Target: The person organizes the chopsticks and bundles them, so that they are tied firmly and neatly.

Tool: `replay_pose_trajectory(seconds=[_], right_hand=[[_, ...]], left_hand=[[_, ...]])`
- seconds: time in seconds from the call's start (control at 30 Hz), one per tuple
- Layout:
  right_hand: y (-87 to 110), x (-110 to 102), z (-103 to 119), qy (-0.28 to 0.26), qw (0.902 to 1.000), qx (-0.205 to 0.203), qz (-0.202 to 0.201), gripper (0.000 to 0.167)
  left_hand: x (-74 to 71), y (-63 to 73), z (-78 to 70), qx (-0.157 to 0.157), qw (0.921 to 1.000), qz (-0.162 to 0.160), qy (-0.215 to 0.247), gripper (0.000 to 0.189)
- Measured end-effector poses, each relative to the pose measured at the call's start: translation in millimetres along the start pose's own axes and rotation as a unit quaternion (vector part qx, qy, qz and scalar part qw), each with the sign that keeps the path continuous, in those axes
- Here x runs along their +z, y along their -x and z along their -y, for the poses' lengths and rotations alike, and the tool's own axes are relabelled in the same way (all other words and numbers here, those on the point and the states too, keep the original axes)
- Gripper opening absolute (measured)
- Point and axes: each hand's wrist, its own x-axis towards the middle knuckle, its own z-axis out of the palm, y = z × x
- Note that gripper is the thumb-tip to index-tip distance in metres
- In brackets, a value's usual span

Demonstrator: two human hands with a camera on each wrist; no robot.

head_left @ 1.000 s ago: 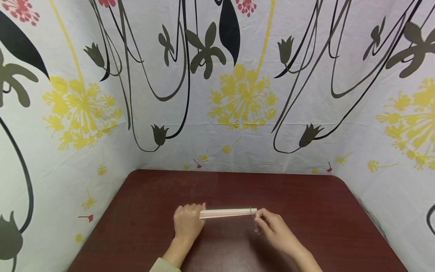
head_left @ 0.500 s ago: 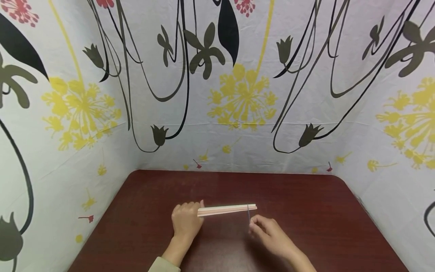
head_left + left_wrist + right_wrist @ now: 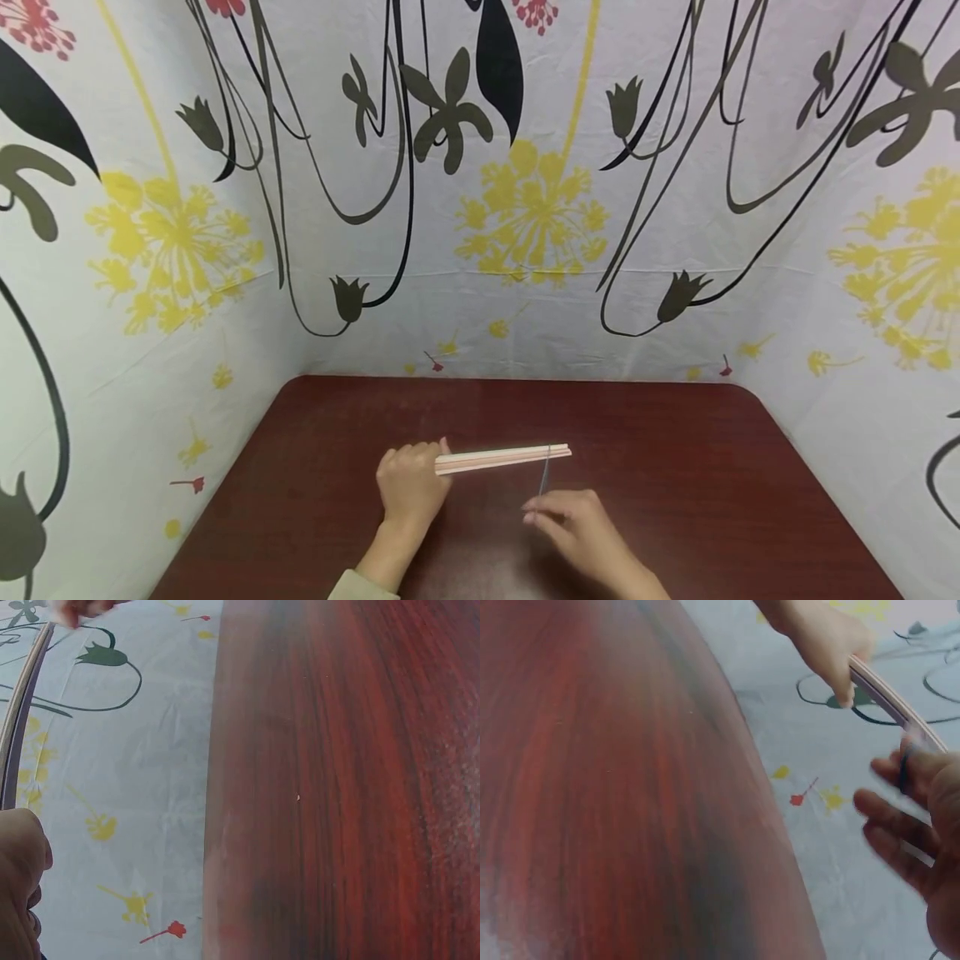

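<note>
My left hand (image 3: 411,485) grips one end of a bundle of pale, slender sticks (image 3: 504,458), which look like chopsticks, held pointing right above the table. Around their free end runs a thin dark band (image 3: 543,477), pulled taut toward me. Thumb and fingertips of my right hand (image 3: 576,527) pinch the band's near end, below and apart from the sticks. In the right wrist view the dark band (image 3: 905,769) crosses the fingers of the blurred right hand (image 3: 941,806). The left wrist view has the sticks (image 3: 22,712) rising from the left fist (image 3: 21,874).
Beneath both hands lies a dark red-brown wooden table (image 3: 360,417) with rounded far corners. White cloth (image 3: 540,342) printed with flowers hangs close behind it and along both sides.
My right hand has moved from the tips of the sticks toward me and left, stretching the band. The sticks' free end has risen slightly in the head view; the left hand keeps its grip.
</note>
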Motion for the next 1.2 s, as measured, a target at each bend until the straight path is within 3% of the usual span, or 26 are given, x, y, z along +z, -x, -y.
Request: replay_pose_trajectory(seconds=[0.07,0.13,0.27,0.43,0.47,0.53,0.6,0.67,0.7,0.77,0.93,1.1,1.2], right_hand=[[-0.6,2.5,2.8,0.041,0.9969,-0.066,-0.007,0.027],[-1.0,4.4,7.0,0.068,0.9934,-0.092,-0.008,0.045],[0.6,13.4,11.1,0.046,0.9955,-0.077,-0.029,0.077],[5.7,29.7,6.5,-0.053,0.9893,-0.049,-0.127,0.087],[6.6,31.8,7.7,-0.068,0.9862,-0.028,-0.148,0.085],[6.5,34.3,15.8,-0.113,0.9753,0.062,-0.179,0.083],[4.2,35.3,25.3,-0.160,0.9526,0.171,-0.194,0.081],[1.2,35.6,33.8,-0.209,0.9207,0.269,-0.191,0.075],[-0.2,35.5,36.0,-0.227,0.9074,0.302,-0.184,0.074],[-1.2,34.7,35.3,-0.255,0.8969,0.325,-0.157,0.071],[3.5,29.5,27.1,-0.305,0.9025,0.290,-0.092,0.056],[10.1,20.3,14.1,-0.335,0.9124,0.213,-0.100,0.044],[11.6,12.6,6.8,-0.380,0.9068,0.157,-0.092,0.041]], left_hand=[[-1.1,-0.7,-0.3,-0.006,0.9999,0.010,-0.001,0.036],[-1.6,-0.8,-0.5,-0.012,0.9998,0.016,0.001,0.036],[-1.0,0.4,-0.6,-0.022,0.9996,0.018,0.005,0.040],[-0.2,1.8,-1.2,-0.027,0.9996,0.010,0.008,0.043],[-0.5,1.7,-1.6,-0.028,0.9995,0.008,0.011,0.044],[-0.7,1.7,-2.5,-0.027,0.9995,0.001,0.012,0.044],[-0.7,2.2,-3.1,-0.026,0.9996,-0.004,0.012,0.043],[-0.7,2.7,-3.8,-0.026,0.9996,-0.008,0.012,0.042],[-0.5,3.2,-4.3,-0.026,0.9996,-0.010,0.011,0.042],[-0.5,3.9,-5.5,-0.026,0.9995,-0.010,0.013,0.040],[-0.6,5.5,-8.7,-0.024,0.9994,-0.008,0.023,0.038],[-1.1,7.4,-5.0,-0.021,0.9992,-0.022,0.025,0.036],[-1.2,8.9,-2.6,-0.018,0.9990,-0.032,0.026,0.035]])
